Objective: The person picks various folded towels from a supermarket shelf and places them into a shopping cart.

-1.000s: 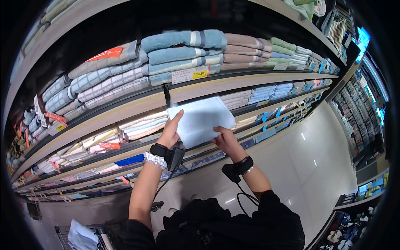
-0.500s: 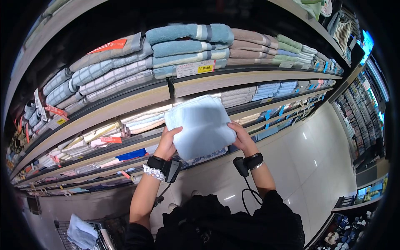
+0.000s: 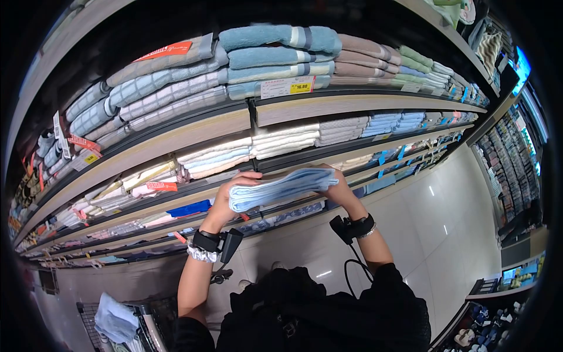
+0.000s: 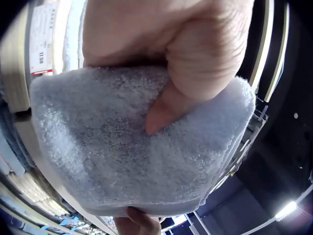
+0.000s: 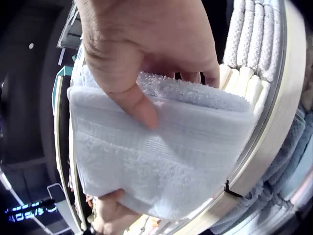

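A folded light blue towel [image 3: 281, 189] is held out in front of the shelves, its layered folded edge facing the head camera. At one end my left hand [image 3: 220, 202] grips it, and at the other end my right hand [image 3: 341, 195] does. In the left wrist view, the left thumb [image 4: 166, 115] presses on the fluffy face of the towel. The right thumb [image 5: 142, 110] lies across a smooth woven band near the towel's edge in the right wrist view. Most of the other fingers are hidden behind the cloth.
Teal striped towels [image 3: 258, 58] and checked towels [image 3: 170, 91] are stacked on the upper shelf, above a price label [image 3: 287, 87]. White towels [image 3: 287, 141] fill the shelf below. A cart [image 3: 85, 320] with cloth items stands at lower left. Tiled floor [image 3: 410, 234] runs along the right.
The towel has tilted from its broad face showing to its folded edge showing. My right hand moved from its lower edge to its right end. Both hands now hold opposite ends.
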Tool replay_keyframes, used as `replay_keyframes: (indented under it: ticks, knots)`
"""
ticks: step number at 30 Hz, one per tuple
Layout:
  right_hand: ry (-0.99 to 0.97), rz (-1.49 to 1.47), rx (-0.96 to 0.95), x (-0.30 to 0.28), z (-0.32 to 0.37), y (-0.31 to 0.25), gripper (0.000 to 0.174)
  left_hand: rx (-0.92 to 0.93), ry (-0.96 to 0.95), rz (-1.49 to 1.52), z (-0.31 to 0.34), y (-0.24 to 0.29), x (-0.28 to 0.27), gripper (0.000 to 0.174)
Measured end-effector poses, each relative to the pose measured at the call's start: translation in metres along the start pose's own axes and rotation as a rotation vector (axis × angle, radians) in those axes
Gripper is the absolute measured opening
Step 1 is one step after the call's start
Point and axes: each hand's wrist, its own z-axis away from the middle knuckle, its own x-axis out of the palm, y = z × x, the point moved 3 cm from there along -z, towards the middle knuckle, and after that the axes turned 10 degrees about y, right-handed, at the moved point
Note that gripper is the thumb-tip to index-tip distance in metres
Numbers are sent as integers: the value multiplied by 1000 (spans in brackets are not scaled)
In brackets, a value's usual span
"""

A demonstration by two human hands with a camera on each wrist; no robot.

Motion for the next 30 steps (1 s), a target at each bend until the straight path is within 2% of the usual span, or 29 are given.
replay_keyframes:
  ticks: [1,2,3,4,5,7,8,10,11,12,14,15,17,18,20,21,23,26,27,29,30]
  knots:
    - [53,150,-246,1,-1,-8,25,144,-14,-152,1,9,1,23]
    - [53,149,-246,3,-2,-11,25,149,-4,-215,1,13,-1,22]
    - [78,212,-411,4,-3,-19,24,148,-4,-216,1,16,-2,22]
    - [104,274,-576,5,-2,-26,23,238,7,-338,1,21,-2,25]
    - [103,273,-576,6,-3,-28,23,327,18,-460,1,26,-3,29]
    - [143,364,-753,9,-2,-34,23,354,57,-539,0,33,-5,36]
    - [143,363,-753,9,-2,-36,23,380,96,-618,0,36,-5,43]
    - [178,451,-903,12,0,-41,21,366,163,-634,1,39,-7,50]
    - [179,450,-901,13,0,-42,21,353,230,-649,2,40,-9,57]
    - [189,448,-912,14,1,-43,21,352,229,-649,3,40,-8,57]
    - [199,447,-923,15,0,-42,21,145,212,-342,4,35,-10,57]
    - [177,435,-919,16,0,-37,22,144,211,-342,4,32,-12,57]
    - [156,424,-914,20,0,-35,23,-251,251,283,4,6,-20,49]
    - [146,409,-913,23,2,-35,24,-252,251,283,4,-2,-24,49]
    - [136,395,-911,26,5,-34,25,-369,255,771,5,-12,-27,43]
    - [104,420,-910,27,7,-32,25,-370,255,771,5,-14,-30,43]
    - [70,446,-911,28,9,-28,25,-473,263,983,4,-12,-30,41]
    - [65,488,-912,34,14,-21,27,-555,343,874,11,-28,-30,45]
    - [59,498,-859,36,15,-18,31,-555,344,875,15,-33,-30,45]
    - [53,507,-807,38,15,-16,35,-627,360,714,23,-48,-32,54]
    - [31,555,-728,38,14,-14,42,-652,351,774,24,-57,-34,62]
